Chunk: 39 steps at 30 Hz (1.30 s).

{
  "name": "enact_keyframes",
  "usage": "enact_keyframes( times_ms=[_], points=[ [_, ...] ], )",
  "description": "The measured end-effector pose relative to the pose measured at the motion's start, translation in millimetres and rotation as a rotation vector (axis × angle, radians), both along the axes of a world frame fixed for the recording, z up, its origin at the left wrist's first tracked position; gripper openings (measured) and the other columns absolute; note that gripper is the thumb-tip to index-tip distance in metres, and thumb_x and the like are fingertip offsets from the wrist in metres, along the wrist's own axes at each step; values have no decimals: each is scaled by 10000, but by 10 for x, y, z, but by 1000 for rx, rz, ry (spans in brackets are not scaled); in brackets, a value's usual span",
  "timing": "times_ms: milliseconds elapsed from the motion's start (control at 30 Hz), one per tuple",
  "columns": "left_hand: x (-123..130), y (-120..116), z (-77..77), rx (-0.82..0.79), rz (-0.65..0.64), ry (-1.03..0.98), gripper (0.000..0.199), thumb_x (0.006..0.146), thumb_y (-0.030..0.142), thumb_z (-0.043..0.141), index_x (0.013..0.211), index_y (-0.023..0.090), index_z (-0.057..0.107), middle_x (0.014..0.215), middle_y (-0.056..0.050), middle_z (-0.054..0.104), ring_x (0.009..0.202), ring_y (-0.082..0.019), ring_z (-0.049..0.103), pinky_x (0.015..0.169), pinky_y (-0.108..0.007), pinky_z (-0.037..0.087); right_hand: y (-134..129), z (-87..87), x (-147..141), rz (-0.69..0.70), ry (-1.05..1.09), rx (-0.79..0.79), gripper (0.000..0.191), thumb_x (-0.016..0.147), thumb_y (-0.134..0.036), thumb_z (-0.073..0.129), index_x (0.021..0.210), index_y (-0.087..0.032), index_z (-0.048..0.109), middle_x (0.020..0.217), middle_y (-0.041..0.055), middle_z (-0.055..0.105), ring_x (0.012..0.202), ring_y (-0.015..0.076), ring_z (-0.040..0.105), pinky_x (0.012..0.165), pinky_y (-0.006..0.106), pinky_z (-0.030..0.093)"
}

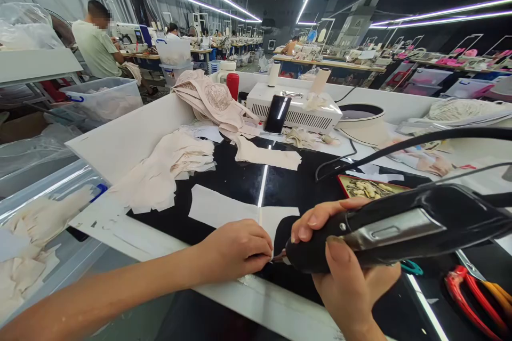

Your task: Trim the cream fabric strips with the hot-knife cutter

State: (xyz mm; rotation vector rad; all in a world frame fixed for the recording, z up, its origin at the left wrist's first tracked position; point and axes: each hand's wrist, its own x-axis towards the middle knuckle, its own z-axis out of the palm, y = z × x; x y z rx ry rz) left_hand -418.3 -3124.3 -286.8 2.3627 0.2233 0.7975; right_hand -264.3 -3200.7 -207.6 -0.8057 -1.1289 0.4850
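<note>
Black is the tool (384, 229) which the right hand (348, 256) holds, with fingers closed around its body — its tip points to the left hand (242, 253). The left hand has its fingertips pinched together at the near edge of the pale fabric piece (224, 210), which lies on the black glossy surface (236, 173). Beyond it, a phone (277, 114) leans against a white box (294, 106) — red-handled scissors (474, 298) lie at the right.

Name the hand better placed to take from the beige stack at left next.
Probably the left hand: it is nearer the beige stack and pinches only a pale piece; the right hand grips the black tool.
</note>
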Motion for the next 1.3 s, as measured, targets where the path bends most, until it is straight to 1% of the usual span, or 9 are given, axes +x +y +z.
enact_keyframes(
  times_ms=[233,400,500,600,833,933,1033,1167,1300],
  points=[
    [-11,48,1,35,-27,23,133,1016,137,623,1023,171,752,1056,-46,775,993,-180,705,935,-273,528,-7,-6,-4,-14,-29,-4,303,924,-323,788,1165,-271,611,843,-14,648,642,163,645,569,316,593],
    [24,92,20,66,19,75,157,1067,192,571,1034,170,723,1047,-56,752,991,-191,687,942,-301,520,-10,-9,-10,-19,-23,-20,313,914,-339,799,1160,-286,613,838,-16,643,642,166,642,592,331,591],
    [58,114,15,104,37,108,84,1041,226,644,1021,173,706,1047,-50,740,989,-201,678,937,-320,516,-12,-12,-9,-24,-15,-23,320,909,-331,806,1155,-279,609,835,-13,639,641,166,633,586,331,588],
    [81,121,12,120,50,129,41,1002,209,705,1010,172,689,1044,-44,727,985,-206,671,929,-320,515,-13,-12,-7,-21,-9,-21,326,910,-314,803,1162,-277,599,838,-12,643,644,167,631,596,336,592],
    [93,83,11,222,110,48,65,970,114,702,993,172,683,1110,-53,695,1016,-194,649,960,-304,515,-16,2,-13,-20,-16,-27,342,918,-318,791,1192,-282,590,839,-13,638,645,167,619,590,325,578],
    [93,81,-15,284,74,30,91,980,83,667,982,172,685,1042,-44,700,962,-184,649,941,-298,518,-6,9,-27,-25,-6,-19,314,904,-323,803,1141,-274,603,821,-16,646,627,167,627,568,327,590],
    [85,90,-43,283,33,60,117,987,71,648,1014,178,689,1006,-35,713,958,-180,664,934,-295,522,9,9,-34,-36,-2,-15,325,893,-323,812,1138,-268,606,817,-17,648,620,169,635,564,331,596],
    [54,114,-53,258,7,80,116,1019,100,615,1049,178,695,1018,-42,746,987,-188,690,944,-307,527,12,8,-28,-33,-9,-6,314,900,-312,807,1149,-274,620,827,-17,654,627,166,638,563,325,591],
    [-9,157,-39,275,-68,42,163,1042,92,576,1107,180,697,1057,-52,772,1040,-189,701,977,-319,527,1,8,-21,-38,0,-14,306,903,-324,808,1144,-280,624,818,-21,650,624,171,637,551,327,583]
  ],
)
